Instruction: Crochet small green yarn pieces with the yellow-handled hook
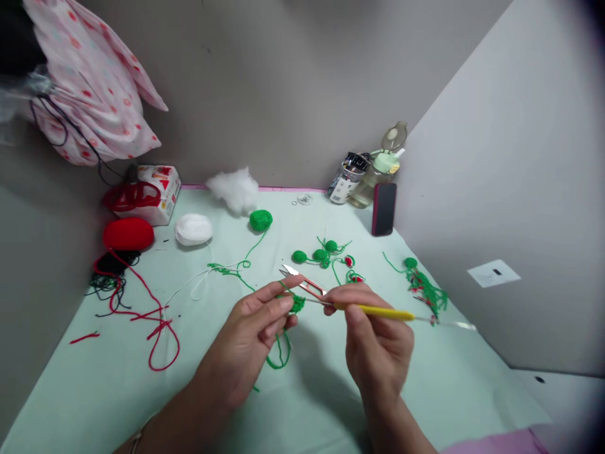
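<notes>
Between the fingers of my left hand [259,321] is a small green crochet piece [297,304], its far side covered by the fingertips. A strand of green yarn [280,362] loops below that hand. My right hand [375,334] grips the yellow handle of a crochet hook [378,311]; the hook's thin metal shaft reaches left to the crochet piece. Just behind the hands lie thread snips [305,282] with orange handles, partly hidden. The green yarn ball [261,221] farther back has a strand running down toward my left hand.
Left are a red yarn ball [128,234], a white yarn ball [193,229] and a tissue box [161,192]. White stuffing [236,189] lies at the back. Small green crocheted balls [320,255] sit beyond my hands. A phone [384,209], pen cup [347,181] and bottle [368,188] stand back right.
</notes>
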`<state>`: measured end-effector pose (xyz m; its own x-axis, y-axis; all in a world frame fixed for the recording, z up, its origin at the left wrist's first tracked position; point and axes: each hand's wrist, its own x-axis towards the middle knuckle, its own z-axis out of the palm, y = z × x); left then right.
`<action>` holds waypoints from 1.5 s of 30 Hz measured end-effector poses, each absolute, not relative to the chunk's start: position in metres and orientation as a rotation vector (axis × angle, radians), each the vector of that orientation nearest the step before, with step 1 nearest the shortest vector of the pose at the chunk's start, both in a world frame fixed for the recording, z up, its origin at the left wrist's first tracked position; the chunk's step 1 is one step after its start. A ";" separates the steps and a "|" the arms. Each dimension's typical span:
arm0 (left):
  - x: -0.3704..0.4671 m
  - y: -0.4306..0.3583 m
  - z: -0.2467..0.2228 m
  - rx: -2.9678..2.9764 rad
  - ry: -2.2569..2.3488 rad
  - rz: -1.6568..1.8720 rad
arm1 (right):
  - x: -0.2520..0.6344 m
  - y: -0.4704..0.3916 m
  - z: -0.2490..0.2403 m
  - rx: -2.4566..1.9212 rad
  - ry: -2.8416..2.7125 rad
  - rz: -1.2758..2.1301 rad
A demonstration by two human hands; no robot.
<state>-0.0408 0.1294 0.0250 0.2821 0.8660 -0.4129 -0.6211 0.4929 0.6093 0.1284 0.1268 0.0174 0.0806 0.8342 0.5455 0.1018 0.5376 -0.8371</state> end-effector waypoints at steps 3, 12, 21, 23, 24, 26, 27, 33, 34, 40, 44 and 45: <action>-0.039 0.127 0.024 0.451 0.853 1.094 | 0.125 0.129 0.019 -0.848 -1.275 0.862; -0.032 0.126 0.025 0.345 0.680 0.999 | 0.124 0.121 0.006 -0.904 -1.732 0.196; -0.039 0.124 0.022 0.615 0.973 1.148 | 0.123 0.129 0.018 -0.902 -1.432 0.702; -0.037 0.121 0.022 0.625 0.972 1.160 | 0.120 0.123 0.015 -0.920 -1.668 0.397; -0.036 0.121 0.022 0.604 0.941 1.145 | 0.119 0.121 0.013 -0.924 -1.734 0.265; -0.035 0.121 0.023 0.556 0.881 1.098 | 0.118 0.118 0.011 -0.912 -1.720 0.183; -0.035 0.122 0.023 0.542 0.871 1.077 | 0.119 0.119 0.010 -0.905 -1.666 0.247; -0.039 0.127 0.029 0.532 0.874 1.063 | 0.124 0.132 0.015 -0.843 -1.204 0.943; -0.040 0.128 0.030 0.540 0.871 1.060 | 0.125 0.133 0.015 -0.830 -1.166 0.998; -0.041 0.127 0.031 0.552 0.893 1.051 | 0.125 0.130 0.017 -0.856 -1.192 0.984; -0.042 0.126 0.026 0.605 0.925 1.089 | 0.127 0.124 0.018 -0.890 -1.327 0.859; -0.043 0.126 0.024 0.638 0.943 1.105 | 0.127 0.123 0.019 -0.895 -1.387 0.796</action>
